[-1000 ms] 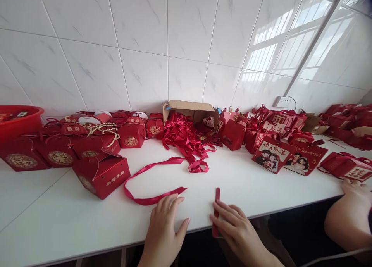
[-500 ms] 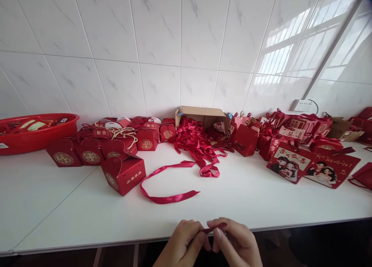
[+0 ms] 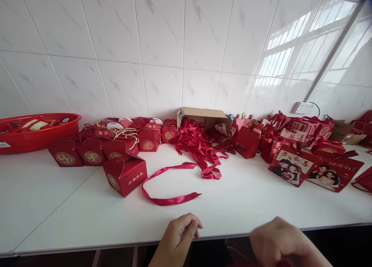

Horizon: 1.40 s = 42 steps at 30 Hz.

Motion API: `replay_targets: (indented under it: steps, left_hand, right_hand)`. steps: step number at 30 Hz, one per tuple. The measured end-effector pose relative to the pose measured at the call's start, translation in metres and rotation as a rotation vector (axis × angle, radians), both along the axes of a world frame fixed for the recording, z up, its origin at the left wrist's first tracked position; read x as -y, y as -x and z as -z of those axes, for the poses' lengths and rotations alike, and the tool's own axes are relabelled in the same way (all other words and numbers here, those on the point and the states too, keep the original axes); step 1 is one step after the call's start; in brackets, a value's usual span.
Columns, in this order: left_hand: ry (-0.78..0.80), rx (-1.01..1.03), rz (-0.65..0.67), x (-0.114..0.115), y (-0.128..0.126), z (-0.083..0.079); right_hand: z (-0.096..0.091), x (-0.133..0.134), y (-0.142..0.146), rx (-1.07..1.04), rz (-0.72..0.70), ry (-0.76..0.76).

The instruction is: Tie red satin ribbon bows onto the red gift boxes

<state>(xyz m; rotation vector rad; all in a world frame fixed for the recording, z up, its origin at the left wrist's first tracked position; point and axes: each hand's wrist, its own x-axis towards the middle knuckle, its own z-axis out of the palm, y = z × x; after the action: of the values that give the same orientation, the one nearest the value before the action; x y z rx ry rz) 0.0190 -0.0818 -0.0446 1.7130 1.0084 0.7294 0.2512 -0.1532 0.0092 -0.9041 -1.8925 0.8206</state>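
My left hand (image 3: 183,233) is above the table's front edge. Its fingers are curled in against the thumb, with nothing visible in them. My right hand (image 3: 277,240) is off to the right at the same edge, back upward and blurred, its fingers mostly hidden. A bit of dark red shows below it at the picture's bottom; I cannot tell whether the hand holds it. Beyond my left hand a loose red satin ribbon (image 3: 174,201) lies curved on the white table (image 3: 116,220). Left of the ribbon stands a red gift box (image 3: 132,178) with gold lettering, its top flaps partly raised.
A cardboard box (image 3: 203,112) on its side spills a heap of red ribbons (image 3: 194,139). Several red boxes (image 3: 93,152) stand at left beside a red basin (image 3: 37,139). At right are many red gift bags, two with cartoon couples (image 3: 292,168). A socket strip (image 3: 303,107) is by the wall.
My hands were together, pinching a small dark red strip between them. They have parted: the right moved right, the left stayed near its place with the strip gone from its fingers.
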Motion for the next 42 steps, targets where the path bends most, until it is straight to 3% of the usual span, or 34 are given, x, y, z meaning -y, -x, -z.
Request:
replay_targets:
  steps: [4, 7, 9, 11, 14, 18, 20, 23, 27, 33, 38, 42]
  left_hand:
    - [0.008, 0.009, -0.019, 0.002, 0.001, -0.003]
    - [0.005, 0.015, -0.055, 0.005, -0.001, 0.0]
    - [-0.013, 0.053, -0.105, 0.007, -0.001, 0.004]
    - [-0.069, 0.122, -0.205, 0.006, 0.002, 0.009]
    - [-0.21, 0.209, -0.502, -0.008, 0.022, 0.009]
    - [-0.414, 0.211, -1.061, -0.046, 0.068, -0.004]
    - [-0.568, 0.116, -1.194, -0.067, 0.09, -0.011]
    - [-0.611, 0.025, -1.187, -0.094, 0.112, -0.015]
    - [-0.473, -0.03, -1.106, -0.117, 0.122, -0.011]
    - [-0.317, 0.124, -0.836, -0.114, 0.117, -0.003]
    - [-0.261, 0.249, -0.652, -0.1, 0.106, 0.001]
    - [-0.212, 0.255, -0.574, -0.091, 0.092, 0.003]
  right_hand:
    - [-0.003, -0.04, -0.014, 0.101, 0.648, -0.16]
    - [0.018, -0.071, -0.021, 0.22, 0.915, -0.165]
    - [0.044, -0.081, -0.02, 0.362, 0.887, -0.107]
    - [0.074, -0.083, -0.014, 0.495, 0.755, -0.05]
    - [0.11, -0.078, -0.002, 0.635, 0.736, -0.009]
    - [0.125, -0.074, 0.002, 0.698, 0.723, -0.03]
    - [0.124, -0.075, 0.002, 0.699, 0.726, -0.044]
    - [0.117, -0.079, 0.01, 0.675, 0.698, -0.058]
    - [0.102, -0.085, 0.048, 0.648, 0.53, -0.033]
    - [0.081, -0.096, 0.095, 0.583, 0.48, 0.088]
    - [0.077, -0.083, 0.084, 0.341, 0.346, 0.106]
    - [0.071, -0.058, 0.061, -0.013, 0.221, 0.315]
